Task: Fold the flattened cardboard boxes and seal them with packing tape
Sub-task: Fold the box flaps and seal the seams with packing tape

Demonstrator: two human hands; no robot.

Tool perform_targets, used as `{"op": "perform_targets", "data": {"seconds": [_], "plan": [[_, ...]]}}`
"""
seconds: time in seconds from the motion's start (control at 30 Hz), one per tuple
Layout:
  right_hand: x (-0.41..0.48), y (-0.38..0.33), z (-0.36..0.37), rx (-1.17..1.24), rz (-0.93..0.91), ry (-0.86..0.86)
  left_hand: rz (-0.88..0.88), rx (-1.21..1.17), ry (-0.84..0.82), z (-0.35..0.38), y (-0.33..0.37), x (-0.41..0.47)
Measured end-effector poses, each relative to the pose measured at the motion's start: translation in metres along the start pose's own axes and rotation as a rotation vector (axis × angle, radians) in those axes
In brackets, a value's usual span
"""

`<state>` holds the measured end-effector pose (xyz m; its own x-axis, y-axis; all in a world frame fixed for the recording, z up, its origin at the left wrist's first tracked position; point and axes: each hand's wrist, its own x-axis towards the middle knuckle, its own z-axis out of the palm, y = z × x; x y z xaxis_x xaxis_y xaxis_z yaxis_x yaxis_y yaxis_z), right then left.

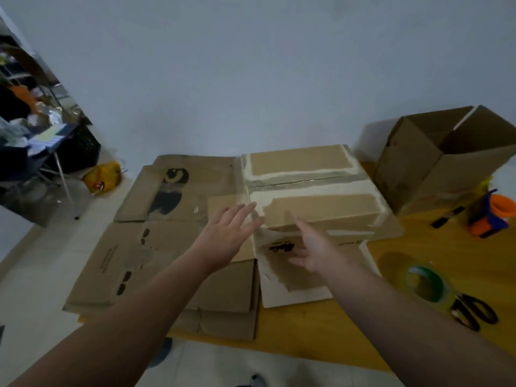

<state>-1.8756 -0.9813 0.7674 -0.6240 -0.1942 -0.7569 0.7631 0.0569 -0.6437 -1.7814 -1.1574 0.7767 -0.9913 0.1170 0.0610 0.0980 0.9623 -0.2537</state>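
A folded, closed cardboard box (312,185) with tape along its top seam sits at the table's middle, on top of flattened cardboard boxes (156,252). My left hand (231,233) reaches forward with straight fingers, its tips at the box's near left corner. Just in front of the box's near side my right hand (312,250) hovers with spread fingers and holds nothing. A roll of packing tape (427,286) with a green core lies on the table at the right.
An open, upright cardboard box (441,160) stands at the back right. Black-handled scissors (472,314) lie beside the tape roll. An orange-and-blue tape dispenser (491,213) and a black marker (446,216) rest near the right edge. A cluttered rack stands far left on the floor.
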Motion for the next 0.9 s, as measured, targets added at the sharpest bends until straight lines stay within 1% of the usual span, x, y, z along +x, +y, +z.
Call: {"op": "perform_targets", "data": {"seconds": [0.1,0.2,0.3,0.43,0.53,0.6,0.67,0.77,0.83,0.9], "plan": [[0.013,0.003,0.016,0.056,-0.009,0.111,0.118,0.086,-0.012,0.017,-0.023,0.015],[0.024,0.006,0.022,0.085,-0.027,0.191,0.234,0.064,0.082,0.027,-0.034,0.032],[0.03,0.007,0.022,0.163,-0.09,0.202,0.324,-0.041,0.178,0.037,-0.037,0.044],[0.027,0.011,0.025,0.26,-0.154,0.211,0.382,-0.076,0.336,0.044,-0.045,0.043],[0.021,0.018,0.032,0.313,-0.207,0.237,0.453,-0.101,0.398,0.044,-0.049,0.039],[0.014,0.023,0.034,0.322,-0.238,0.263,0.531,-0.129,0.443,0.04,-0.047,0.034],[0.01,0.027,0.033,0.27,-0.283,0.304,0.584,-0.142,0.478,0.034,-0.042,0.03],[0.003,0.022,0.027,0.166,-0.396,0.334,0.608,-0.19,0.467,0.018,-0.029,0.026],[-0.001,0.012,0.021,0.119,-0.458,0.316,0.561,-0.207,0.467,0.006,-0.017,0.029],[-0.003,0.0,0.011,0.083,-0.483,0.302,0.495,-0.203,0.452,-0.003,-0.003,0.036]]}}
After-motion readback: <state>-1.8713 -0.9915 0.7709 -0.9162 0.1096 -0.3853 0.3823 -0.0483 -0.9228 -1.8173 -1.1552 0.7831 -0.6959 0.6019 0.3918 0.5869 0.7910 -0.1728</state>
